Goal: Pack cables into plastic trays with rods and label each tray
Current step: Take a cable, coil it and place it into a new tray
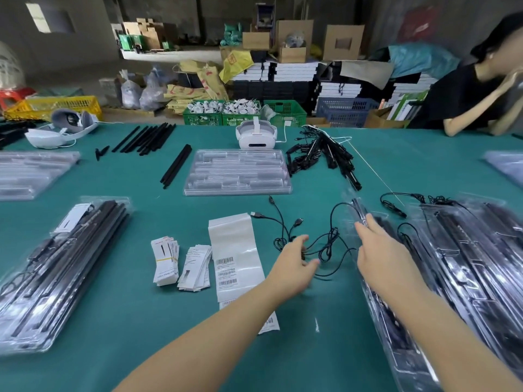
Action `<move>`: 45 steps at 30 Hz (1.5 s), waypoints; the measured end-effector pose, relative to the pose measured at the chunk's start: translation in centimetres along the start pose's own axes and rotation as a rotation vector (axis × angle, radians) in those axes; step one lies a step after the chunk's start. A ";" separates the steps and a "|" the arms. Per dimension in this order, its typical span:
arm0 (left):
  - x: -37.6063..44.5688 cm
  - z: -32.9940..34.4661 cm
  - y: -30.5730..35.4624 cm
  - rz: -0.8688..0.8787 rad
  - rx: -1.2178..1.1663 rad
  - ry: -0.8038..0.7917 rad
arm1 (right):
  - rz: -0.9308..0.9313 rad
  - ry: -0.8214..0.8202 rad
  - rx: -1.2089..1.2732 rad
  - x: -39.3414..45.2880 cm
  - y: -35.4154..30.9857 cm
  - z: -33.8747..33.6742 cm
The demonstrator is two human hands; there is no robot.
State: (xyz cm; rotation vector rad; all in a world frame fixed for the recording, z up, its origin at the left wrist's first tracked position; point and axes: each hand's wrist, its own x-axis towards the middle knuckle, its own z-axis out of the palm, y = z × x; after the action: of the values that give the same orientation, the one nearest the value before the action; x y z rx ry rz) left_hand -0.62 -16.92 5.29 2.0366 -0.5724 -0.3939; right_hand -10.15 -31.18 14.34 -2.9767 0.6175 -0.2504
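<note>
No word, brand or number legible anywhere. Barcodes [225, 261] with lines of tiny print beneath, too small to read, printed on the long white glossy label strip [235, 250] lying near the middle of the green-covered table [141, 321]. Blurred print and a dark rod-shaped drawing seen on the two small stacks of white paper cards [165, 260] just left of that strip. Red markings, unreadable, noted on the yellow woven sacks [236, 63] heaped on the floor beyond the table's far edge.
</note>
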 end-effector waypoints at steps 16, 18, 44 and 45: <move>5.5 -2.7 1.6 -0.018 -0.107 0.087 | -0.032 0.094 0.249 -1.7 -3.1 -2.7; 5.8 -4.0 3.0 -0.037 -0.339 0.100 | -0.033 0.097 0.259 -1.8 -3.5 -2.7; 1.7 -18.0 9.2 0.462 0.327 0.317 | -0.009 0.063 0.174 -2.7 -8.1 -1.7; 1.4 -18.6 8.9 0.444 0.382 0.287 | -0.014 0.035 0.143 -2.7 -8.6 -1.4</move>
State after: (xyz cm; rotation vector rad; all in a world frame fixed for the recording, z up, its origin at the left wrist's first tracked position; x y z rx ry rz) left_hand 7.56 -8.30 22.23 2.1889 -0.9449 0.2896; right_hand -9.54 -22.33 16.35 -2.8461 0.5568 -0.3330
